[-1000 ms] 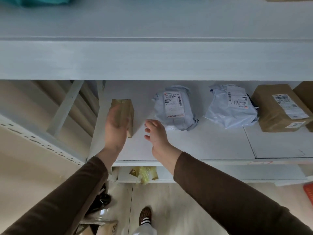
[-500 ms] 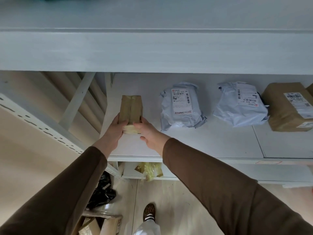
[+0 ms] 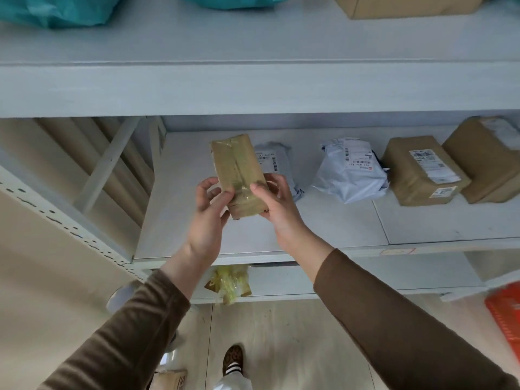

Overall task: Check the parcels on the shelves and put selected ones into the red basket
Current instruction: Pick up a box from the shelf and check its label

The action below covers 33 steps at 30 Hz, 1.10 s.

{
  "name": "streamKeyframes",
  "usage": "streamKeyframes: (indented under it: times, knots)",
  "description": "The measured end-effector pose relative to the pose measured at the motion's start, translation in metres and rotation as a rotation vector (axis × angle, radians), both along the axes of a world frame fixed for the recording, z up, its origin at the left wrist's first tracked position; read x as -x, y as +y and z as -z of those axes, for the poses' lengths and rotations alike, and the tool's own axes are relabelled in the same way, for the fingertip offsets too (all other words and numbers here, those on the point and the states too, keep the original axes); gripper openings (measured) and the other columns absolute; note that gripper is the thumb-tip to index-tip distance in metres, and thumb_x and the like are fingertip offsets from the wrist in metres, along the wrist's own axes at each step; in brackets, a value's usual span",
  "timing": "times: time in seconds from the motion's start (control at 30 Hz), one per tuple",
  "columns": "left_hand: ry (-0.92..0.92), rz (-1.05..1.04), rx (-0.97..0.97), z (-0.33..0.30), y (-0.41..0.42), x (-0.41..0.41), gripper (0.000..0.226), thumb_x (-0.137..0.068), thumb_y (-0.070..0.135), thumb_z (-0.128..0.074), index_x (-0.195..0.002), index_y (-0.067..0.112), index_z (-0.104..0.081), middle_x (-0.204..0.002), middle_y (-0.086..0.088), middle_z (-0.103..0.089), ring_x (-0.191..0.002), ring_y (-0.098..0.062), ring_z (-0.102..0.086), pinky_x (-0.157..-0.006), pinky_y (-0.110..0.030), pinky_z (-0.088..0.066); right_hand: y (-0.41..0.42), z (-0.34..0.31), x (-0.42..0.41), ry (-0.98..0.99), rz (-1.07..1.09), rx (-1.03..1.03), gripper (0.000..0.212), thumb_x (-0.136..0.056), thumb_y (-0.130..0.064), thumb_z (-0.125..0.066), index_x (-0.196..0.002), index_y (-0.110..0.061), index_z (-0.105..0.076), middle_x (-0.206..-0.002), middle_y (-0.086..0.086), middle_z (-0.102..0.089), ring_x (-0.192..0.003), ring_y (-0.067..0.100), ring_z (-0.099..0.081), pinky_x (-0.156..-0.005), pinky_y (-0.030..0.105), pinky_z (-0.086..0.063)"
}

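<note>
Taped brown parcel (image 3: 239,175) held for checking

It is gripped by left hand (image 3: 209,209) and right hand (image 3: 277,204) above the shelf (image 3: 309,237), tilted, presumably for label inspection.

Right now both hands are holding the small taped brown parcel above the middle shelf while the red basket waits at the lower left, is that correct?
Not quite: the head view shows the red basket at the lower right. Left hand and right hand do hold the taped brown parcel.

The white middle shelf (image 3: 281,237) carries two grey poly mailers (image 3: 350,175) (one half hidden behind the lifted box) and, at right, two brown cartons (image 3: 422,170) touching. The top shelf (image 3: 253,40) bears teal bags (image 3: 56,9) and a brown carton.
</note>
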<state>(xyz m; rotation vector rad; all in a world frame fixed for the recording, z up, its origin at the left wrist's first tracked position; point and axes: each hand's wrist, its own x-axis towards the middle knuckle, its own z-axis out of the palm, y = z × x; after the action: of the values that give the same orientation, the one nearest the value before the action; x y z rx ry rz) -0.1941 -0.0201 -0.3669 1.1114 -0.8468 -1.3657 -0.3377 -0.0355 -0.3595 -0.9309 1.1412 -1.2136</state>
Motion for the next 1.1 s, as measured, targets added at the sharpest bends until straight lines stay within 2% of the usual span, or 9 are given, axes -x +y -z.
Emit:
streamKeyframes:
  times: [0.1,0.3,0.37,0.47,0.63,0.73,0.87,1.0,1.1]
  knots:
    - [0.116,0.087,-0.144,-0.012,0.007,0.022,0.031,-0.104,0.028,-0.060,-0.131,0.022,-0.044,-0.126,-0.007,-0.063,-0.117,-0.027,-0.063,-0.106,-0.050,-0.053,0.016,-0.009,0.022,0.099,0.016,-0.060,0.033,-0.088,-0.050,-0.072,-0.111,-0.032,-0.056,-0.116,-0.006,-0.069,-0.111,0.017,-0.067,-0.103,0.049,-0.053]
    - [0.422,0.208,-0.386,-0.017,0.013,0.040,0.039,-0.103,0.041,-0.051,-0.132,0.018,-0.060,-0.135,-0.016,-0.062,-0.121,-0.036,-0.063,-0.114,-0.057,-0.044,0.040,-0.026,0.059,0.213,0.051,-0.013,0.045,-0.102,-0.061,-0.043,-0.114,-0.024,-0.064,-0.123,-0.002,-0.065,-0.104,0.003,-0.062,-0.090,0.032,-0.049]
    - [0.524,0.293,-0.371,-0.010,0.019,0.040,0.048,-0.103,0.040,-0.043,-0.141,0.014,-0.058,-0.142,-0.017,-0.061,-0.127,-0.038,-0.059,-0.119,-0.060,-0.036,0.049,-0.026,0.063,0.301,0.118,0.167,0.045,-0.100,-0.056,-0.048,-0.107,-0.018,-0.070,-0.115,-0.002,-0.063,-0.097,-0.005,-0.059,-0.086,0.023,-0.047]
    - [0.641,0.372,-0.308,0.001,0.029,0.042,0.055,-0.101,0.034,-0.041,-0.148,0.011,-0.058,-0.152,-0.017,-0.056,-0.140,-0.039,-0.052,-0.120,-0.062,-0.032,0.065,-0.018,0.064,0.566,0.141,0.542,0.030,-0.095,-0.040,-0.058,-0.102,-0.016,-0.074,-0.118,-0.001,-0.056,-0.107,0.010,-0.059,-0.085,0.023,-0.048]
    - [0.821,0.403,-0.199,0.008,0.041,0.050,0.047,-0.107,0.034,-0.040,-0.142,0.013,-0.063,-0.141,-0.011,-0.065,-0.125,-0.030,-0.066,-0.101,-0.051,-0.055,0.087,-0.016,0.059,0.825,0.109,0.870,0.014,-0.093,-0.017,-0.068,-0.104,-0.011,-0.076,-0.123,0.007,-0.059,-0.114,0.025,-0.058,-0.089,0.038,-0.053]
    - [0.751,0.345,-0.196,0.010,0.043,0.050,0.043,-0.105,0.030,-0.051,-0.144,0.016,-0.059,-0.141,-0.007,-0.062,-0.128,-0.024,-0.061,-0.113,-0.040,-0.045,0.093,-0.018,0.052,0.869,0.086,0.963,0.013,-0.091,-0.017,-0.071,-0.100,-0.009,-0.077,-0.122,0.010,-0.062,-0.109,0.026,-0.057,-0.084,0.038,-0.053]
    - [0.693,0.286,-0.188,0.018,0.043,0.047,0.048,-0.111,0.035,-0.030,-0.139,0.016,-0.064,-0.137,-0.006,-0.065,-0.124,-0.024,-0.064,-0.110,-0.038,-0.048,0.097,-0.016,0.051,0.873,0.077,0.961,0.018,-0.092,-0.020,-0.071,-0.107,-0.011,-0.075,-0.129,0.006,-0.059,-0.112,0.023,-0.056,-0.084,0.037,-0.054]
    - [0.484,0.284,-0.130,0.012,0.039,0.042,0.048,-0.104,0.028,-0.036,-0.138,0.004,-0.059,-0.129,-0.018,-0.064,-0.113,-0.031,-0.066,-0.094,-0.044,-0.059,0.092,-0.004,0.063,0.750,0.148,0.662,0.041,-0.095,-0.041,-0.063,-0.132,-0.022,-0.062,-0.149,-0.005,-0.044,-0.135,0.014,-0.048,-0.101,0.023,-0.048]
    - [0.174,0.342,0.035,0.004,0.038,0.038,0.057,-0.096,0.016,-0.048,-0.153,0.005,-0.045,-0.138,-0.021,-0.057,-0.119,-0.031,-0.057,-0.102,-0.044,-0.049,0.083,0.000,0.071,0.457,0.065,0.359,0.060,-0.091,-0.066,-0.057,-0.138,-0.029,-0.049,-0.144,-0.011,-0.049,-0.128,0.008,-0.056,-0.098,0.036,-0.055]
